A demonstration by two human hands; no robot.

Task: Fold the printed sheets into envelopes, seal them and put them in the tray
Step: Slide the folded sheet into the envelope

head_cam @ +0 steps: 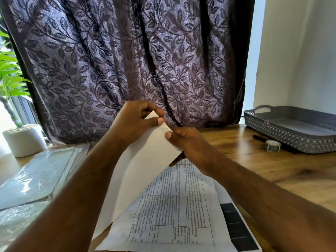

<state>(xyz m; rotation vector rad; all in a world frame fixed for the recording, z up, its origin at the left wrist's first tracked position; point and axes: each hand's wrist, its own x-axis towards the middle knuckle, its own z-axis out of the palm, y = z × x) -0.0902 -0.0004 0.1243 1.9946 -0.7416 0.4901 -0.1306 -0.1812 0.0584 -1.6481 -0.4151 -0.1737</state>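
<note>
We are holding the printed sheet (145, 160) above the tabletop (272, 170), our left hand (134, 122) pinching its far folded corner, our right hand (187, 142) gripping the edge just beside; the tray (291, 135) is sitting far right.

Both forearms, coming in from the lower corners of the frame, are bare throughout. The left hand (134, 122) and right hand (189, 142) have short, trimmed nails. Fine hair shows along the right forearm.

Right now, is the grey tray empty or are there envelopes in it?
Empty as far as shown: the tray shows a bare grey floor with no envelope in it. Its right end is out of frame.
</note>
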